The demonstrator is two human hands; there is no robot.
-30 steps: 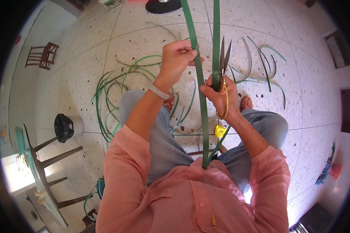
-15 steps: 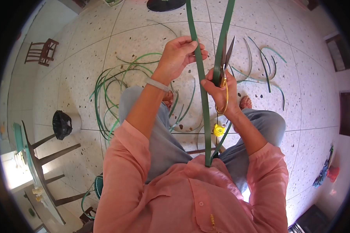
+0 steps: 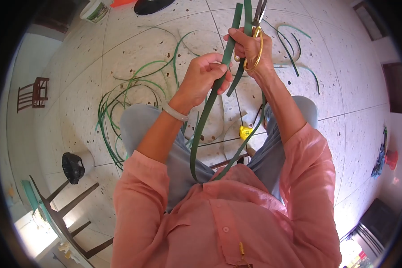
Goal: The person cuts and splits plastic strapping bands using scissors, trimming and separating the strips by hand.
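Note:
My left hand point(image 3: 204, 77) pinches a flat dark green strip point(image 3: 204, 117) between thumb and fingers. Below it, the strip bends in a loop near my lap and runs back up between my knees. Its upper end stands free just above my hands. In my right hand point(image 3: 256, 50) are scissors point(image 3: 260, 38) with gold-coloured handles, blades pointing away from me. The same hand also holds another green strip point(image 3: 236, 83), whose lower end hangs beneath the fingers. My right thumb is close to or touching the first strip; which one I cannot tell.
Loose green strips point(image 3: 103, 130) lie coiled on the speckled tile floor, with several more strands point(image 3: 290, 51) at the right. A yellow tape measure point(image 3: 245, 132) is between my knees. At left are a bin with a black bag point(image 3: 73, 168), a small wooden chair point(image 3: 33, 94) and other furniture legs.
My right hand with the scissors has moved farther out, above my left hand. The strip in my left hand now shows a free upper end and bows into a loop. The view has shifted.

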